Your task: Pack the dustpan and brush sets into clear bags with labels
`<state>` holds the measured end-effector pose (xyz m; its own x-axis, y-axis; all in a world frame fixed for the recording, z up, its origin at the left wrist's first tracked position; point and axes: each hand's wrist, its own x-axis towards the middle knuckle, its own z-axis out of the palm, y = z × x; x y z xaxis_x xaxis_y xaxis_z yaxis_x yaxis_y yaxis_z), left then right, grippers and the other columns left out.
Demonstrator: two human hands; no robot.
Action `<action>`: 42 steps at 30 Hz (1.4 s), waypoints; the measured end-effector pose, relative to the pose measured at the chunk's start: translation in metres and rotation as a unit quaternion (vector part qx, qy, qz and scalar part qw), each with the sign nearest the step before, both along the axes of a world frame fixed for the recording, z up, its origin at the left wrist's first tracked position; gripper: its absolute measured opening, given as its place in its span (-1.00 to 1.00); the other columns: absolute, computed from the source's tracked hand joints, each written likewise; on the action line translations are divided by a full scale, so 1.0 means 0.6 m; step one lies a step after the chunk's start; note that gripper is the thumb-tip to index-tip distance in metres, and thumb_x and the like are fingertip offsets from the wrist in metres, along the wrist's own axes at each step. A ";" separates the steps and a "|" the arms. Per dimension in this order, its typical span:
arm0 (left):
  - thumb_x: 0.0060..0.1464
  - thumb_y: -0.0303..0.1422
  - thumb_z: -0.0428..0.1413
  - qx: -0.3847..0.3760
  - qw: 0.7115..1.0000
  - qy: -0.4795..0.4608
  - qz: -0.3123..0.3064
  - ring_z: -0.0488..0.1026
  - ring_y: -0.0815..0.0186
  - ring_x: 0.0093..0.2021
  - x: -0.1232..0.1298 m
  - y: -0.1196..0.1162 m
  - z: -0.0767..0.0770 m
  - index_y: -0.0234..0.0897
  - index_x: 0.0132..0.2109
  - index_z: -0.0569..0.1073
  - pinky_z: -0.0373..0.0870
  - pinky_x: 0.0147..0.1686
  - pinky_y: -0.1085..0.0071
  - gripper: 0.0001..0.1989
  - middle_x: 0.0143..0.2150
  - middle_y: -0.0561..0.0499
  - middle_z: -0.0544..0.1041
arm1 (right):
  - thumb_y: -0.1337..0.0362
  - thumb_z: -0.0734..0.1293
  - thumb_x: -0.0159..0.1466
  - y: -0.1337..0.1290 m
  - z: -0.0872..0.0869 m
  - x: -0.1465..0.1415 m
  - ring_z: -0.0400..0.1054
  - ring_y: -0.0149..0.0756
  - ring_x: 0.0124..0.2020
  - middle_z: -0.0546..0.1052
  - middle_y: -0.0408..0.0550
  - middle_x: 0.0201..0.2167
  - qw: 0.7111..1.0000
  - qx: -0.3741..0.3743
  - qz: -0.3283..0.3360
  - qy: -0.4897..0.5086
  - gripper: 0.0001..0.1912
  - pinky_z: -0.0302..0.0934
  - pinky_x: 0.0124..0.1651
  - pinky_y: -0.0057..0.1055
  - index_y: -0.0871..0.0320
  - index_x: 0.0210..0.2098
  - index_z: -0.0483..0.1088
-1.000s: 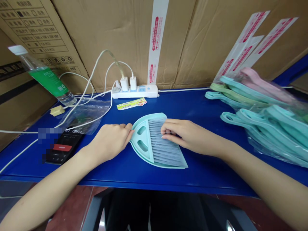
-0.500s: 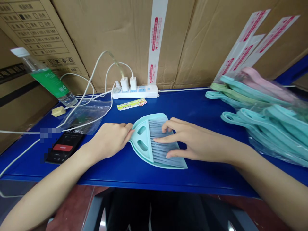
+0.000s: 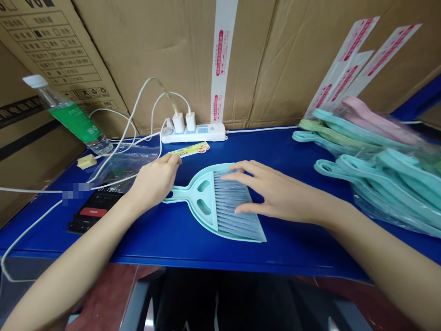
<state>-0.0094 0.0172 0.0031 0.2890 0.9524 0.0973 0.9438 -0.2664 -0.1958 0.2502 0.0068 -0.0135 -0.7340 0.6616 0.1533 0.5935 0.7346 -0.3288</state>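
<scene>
A light-turquoise hand brush (image 3: 201,195) with grey-blue bristles (image 3: 234,207) lies nested in a matching dustpan (image 3: 257,233) on the blue table, both handles pointing left. My right hand (image 3: 268,193) hovers over or lightly touches the bristles, its fingers apart. By the end of the handles, my left hand (image 3: 155,181) is closed with its fingers curled; whatever they hold, if anything, is hidden. Just beyond it lies a yellow-and-white printed label strip (image 3: 193,149), whose left end is partly covered by the hand.
Bagged turquoise, green and pink brush sets (image 3: 375,174) lie on the right. A white power strip (image 3: 206,133) with plugs and cables stands at the back. To the left are a water bottle (image 3: 76,119), a phone (image 3: 93,211) and a clear plastic bag (image 3: 120,161). Cardboard boxes (image 3: 172,55) wall the back.
My left hand has come off the handles, moving left and up toward the label strip. My right hand has shifted slightly, staying above the bristles.
</scene>
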 end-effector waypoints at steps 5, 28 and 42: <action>0.26 -0.37 -0.16 0.015 0.999 -0.038 -0.019 0.45 0.07 0.08 -0.015 0.027 -0.015 -0.32 0.19 0.30 0.43 0.01 0.19 -0.60 0.08 -0.19 0.46 | -0.17 0.29 0.20 0.012 0.003 0.021 0.26 0.11 0.16 0.33 0.17 0.20 0.998 -0.003 -0.039 -0.049 -0.25 0.20 0.13 0.07 0.07 0.27 0.24; 0.20 -0.32 0.02 -0.003 0.997 0.034 -0.071 0.55 0.08 -0.05 -0.044 0.064 -0.015 -0.18 0.07 0.49 0.48 -0.18 0.28 -0.67 -0.03 -0.10 0.60 | 0.44 0.05 0.31 0.039 -0.028 0.023 0.40 -0.07 0.01 0.45 0.10 0.14 0.986 0.120 -0.052 -0.106 -0.42 0.32 -0.02 -0.06 0.11 0.30 0.20; 0.13 -0.57 -0.08 -0.008 0.986 0.155 -0.061 0.58 0.01 -0.17 -0.018 0.048 0.007 -0.37 -0.06 0.51 0.44 -0.31 0.26 -0.67 -0.19 -0.19 0.62 | 0.36 0.10 0.32 0.034 -0.014 0.027 0.42 0.02 -0.05 0.51 0.22 0.03 0.981 0.149 -0.076 -0.097 -0.52 0.34 -0.07 0.00 0.26 0.18 0.34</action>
<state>-0.0200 0.0459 0.0072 0.4157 0.9091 -0.0284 0.8000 -0.3803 -0.4640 0.2663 0.0274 -0.0218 -0.6654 0.7123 0.2235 0.7334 0.6795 0.0179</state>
